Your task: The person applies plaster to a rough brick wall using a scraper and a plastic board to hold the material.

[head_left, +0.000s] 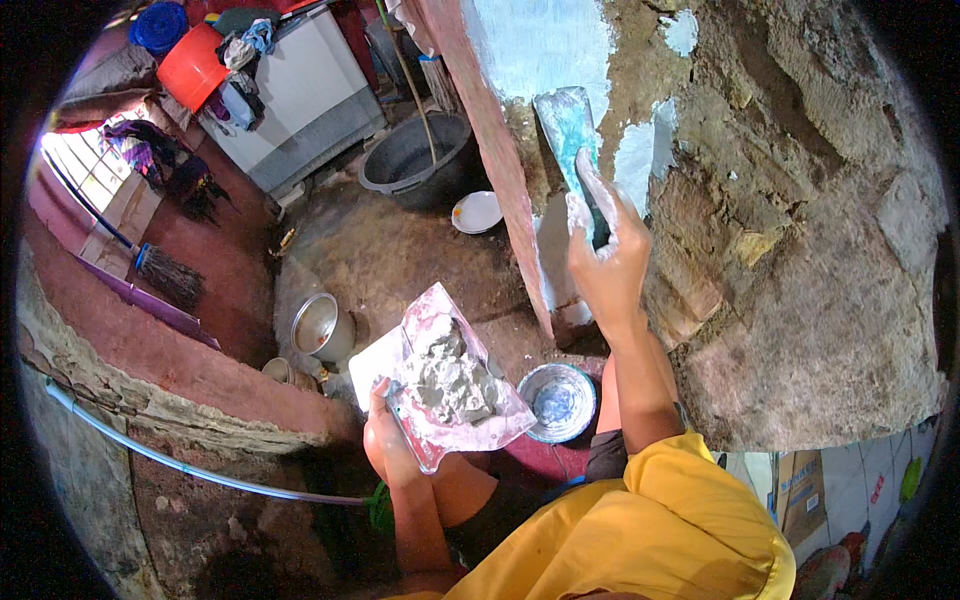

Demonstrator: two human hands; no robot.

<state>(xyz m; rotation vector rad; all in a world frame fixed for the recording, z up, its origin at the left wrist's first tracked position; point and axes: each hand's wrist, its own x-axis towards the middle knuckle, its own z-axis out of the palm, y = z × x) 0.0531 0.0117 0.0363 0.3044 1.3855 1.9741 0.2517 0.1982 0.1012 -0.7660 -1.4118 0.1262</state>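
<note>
My right hand [600,235], coated with white paste on thumb and fingers, grips a teal-handled putty knife [565,120] whose paste-smeared blade lies at the rough wall [760,210], beside patches of white filler [540,45]. Lower in the view, my left hand [385,430] holds a pink, paste-smeared board [488,420] carrying a grey-white lump of putty [447,370], with a white flat piece [372,355] at its left. Just right of the board sits a round bowl [557,403] with whitish residue.
A grey tub [385,170] with a pole, a white plate [476,212] and a metal pot [322,325] are on the floor [350,260]. A white appliance [300,100] holds buckets and cloths. A pink wall edge, broom [170,275] and pale pipe [200,465] are at the left.
</note>
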